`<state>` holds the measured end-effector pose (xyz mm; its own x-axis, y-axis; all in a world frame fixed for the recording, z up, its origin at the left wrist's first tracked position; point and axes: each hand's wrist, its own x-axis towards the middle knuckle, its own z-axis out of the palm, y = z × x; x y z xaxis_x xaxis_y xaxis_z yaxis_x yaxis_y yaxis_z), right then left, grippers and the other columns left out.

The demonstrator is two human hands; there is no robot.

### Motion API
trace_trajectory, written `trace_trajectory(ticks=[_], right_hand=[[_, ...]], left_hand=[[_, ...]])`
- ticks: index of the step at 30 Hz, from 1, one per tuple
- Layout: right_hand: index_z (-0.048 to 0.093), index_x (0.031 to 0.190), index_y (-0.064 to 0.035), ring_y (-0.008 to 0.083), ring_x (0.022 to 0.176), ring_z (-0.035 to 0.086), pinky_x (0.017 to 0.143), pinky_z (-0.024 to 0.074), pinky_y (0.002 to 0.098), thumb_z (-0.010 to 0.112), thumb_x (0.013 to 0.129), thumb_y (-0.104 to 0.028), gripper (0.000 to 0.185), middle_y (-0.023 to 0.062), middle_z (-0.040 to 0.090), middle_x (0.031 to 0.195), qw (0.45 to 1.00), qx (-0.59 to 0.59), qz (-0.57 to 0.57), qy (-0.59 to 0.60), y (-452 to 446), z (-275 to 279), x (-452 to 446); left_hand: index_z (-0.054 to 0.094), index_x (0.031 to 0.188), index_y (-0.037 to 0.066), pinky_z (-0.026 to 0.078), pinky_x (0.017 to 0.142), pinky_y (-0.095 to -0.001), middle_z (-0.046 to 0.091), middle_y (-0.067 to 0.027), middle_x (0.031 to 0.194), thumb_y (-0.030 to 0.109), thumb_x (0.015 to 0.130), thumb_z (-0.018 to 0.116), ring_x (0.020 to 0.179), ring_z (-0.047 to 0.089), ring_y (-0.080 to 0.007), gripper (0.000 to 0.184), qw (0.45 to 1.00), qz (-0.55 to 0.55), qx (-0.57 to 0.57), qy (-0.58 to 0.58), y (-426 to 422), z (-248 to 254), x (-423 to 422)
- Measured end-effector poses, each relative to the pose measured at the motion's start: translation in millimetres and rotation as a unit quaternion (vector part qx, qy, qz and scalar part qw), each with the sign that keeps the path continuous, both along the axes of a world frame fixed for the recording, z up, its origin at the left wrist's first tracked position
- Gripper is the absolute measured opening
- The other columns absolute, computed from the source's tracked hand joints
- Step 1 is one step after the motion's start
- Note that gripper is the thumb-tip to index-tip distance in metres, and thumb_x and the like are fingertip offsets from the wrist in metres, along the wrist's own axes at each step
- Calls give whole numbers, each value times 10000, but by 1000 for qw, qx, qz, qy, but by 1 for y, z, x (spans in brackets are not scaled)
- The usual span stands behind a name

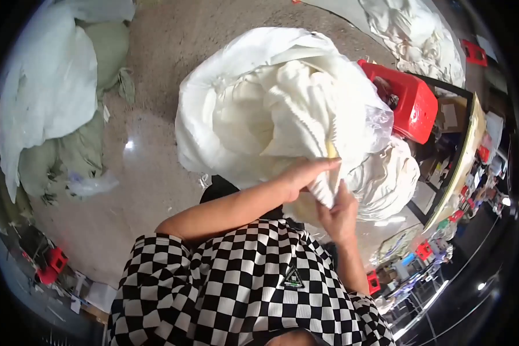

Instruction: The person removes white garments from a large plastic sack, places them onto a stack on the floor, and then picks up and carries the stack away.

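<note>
A large open white sack (pixel 197 109) stands on the floor before me, with bunched cream-white fabric (pixel 245 118) inside. A fold of white cloth (pixel 305 115) with a stitched, ridged edge runs out of the sack toward me. My left hand (pixel 310 172) is closed on the cloth near its right side, thumb stretched along it. Just below, my right hand (pixel 338 214) pinches the cloth's lower end. A small yellow patch (pixel 331 150) shows on the cloth above my left hand. Part of the cloth is hidden between my hands.
Right of the sack are a heap of white fabric (pixel 389 181), a clear plastic bag (pixel 379 122) and a red plastic stool (pixel 412 106). A dark-framed table (pixel 452 167) stands beyond. Green sacks (pixel 106 52) under white sheeting (pixel 52 86) lie to the left.
</note>
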<state>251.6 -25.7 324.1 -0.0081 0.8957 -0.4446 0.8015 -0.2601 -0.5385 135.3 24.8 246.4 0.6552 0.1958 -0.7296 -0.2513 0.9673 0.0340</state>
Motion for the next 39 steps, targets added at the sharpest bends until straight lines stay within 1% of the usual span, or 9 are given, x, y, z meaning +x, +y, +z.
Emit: trace_trajectory(ticks=[4,9,12,14,21,26,32,37,39], right_hand=[[503,918,7,319,602,547,566,441,402,635,563,-63,385,142,531,669,992,56,111,4,-28,3,16],[505,904,10,276,610,561,555,435,366,668,534,-106,421,114,538,680,982,95,154,44,-44,5,53],[514,922,5,280,606,563,554,433,374,642,552,-102,406,113,543,661,979,133,118,101,-59,11,82],[506,1027,2,294,598,552,558,435,387,622,560,-76,487,116,540,654,979,149,87,107,-76,12,103],[561,1040,-22,296,726,614,637,483,353,634,605,-77,444,152,621,832,921,294,-187,174,-151,63,254],[578,1026,-2,279,756,630,663,495,334,699,571,-116,484,152,628,919,854,367,-324,178,-262,135,338],[447,1085,66,280,845,599,732,492,365,649,713,-131,467,227,568,963,730,483,-474,94,-357,246,347],[340,1236,70,332,1001,544,883,441,401,636,691,-227,688,246,499,1134,682,567,-442,-136,-376,314,427],[409,1193,68,295,972,563,877,448,376,542,736,-105,506,213,537,1082,656,587,-451,-148,-352,317,467]], left_hand=[[512,1106,-18,464,799,-298,599,-96,1012,243,823,572,900,577,-183,390,1000,-22,-13,18,-17,-15,22],[460,1148,-39,465,814,-330,590,-145,1008,214,831,531,908,578,-229,412,973,-82,181,121,-20,35,40],[481,1112,-55,469,814,-358,590,-165,997,212,806,532,897,583,-270,409,989,-95,-13,112,-25,-8,69],[500,1070,-76,472,811,-383,593,-181,976,194,771,530,883,585,-305,404,992,-119,3,48,-18,-32,78],[536,940,-41,466,800,-364,602,-141,905,135,757,519,862,587,-250,255,951,-191,154,185,-43,92,256],[550,921,-15,471,757,-328,606,-121,887,135,789,539,812,595,-210,201,913,-333,188,143,-130,191,391],[555,964,7,444,798,-286,610,-71,930,127,821,506,846,579,-171,194,831,-522,153,-118,-214,337,499],[539,927,-30,446,790,-372,604,-138,886,170,766,514,836,576,-240,258,808,-436,289,-270,-261,364,593],[539,943,-18,434,800,-386,594,-135,914,186,764,524,864,561,-244,272,816,-400,302,-288,-263,362,644]])
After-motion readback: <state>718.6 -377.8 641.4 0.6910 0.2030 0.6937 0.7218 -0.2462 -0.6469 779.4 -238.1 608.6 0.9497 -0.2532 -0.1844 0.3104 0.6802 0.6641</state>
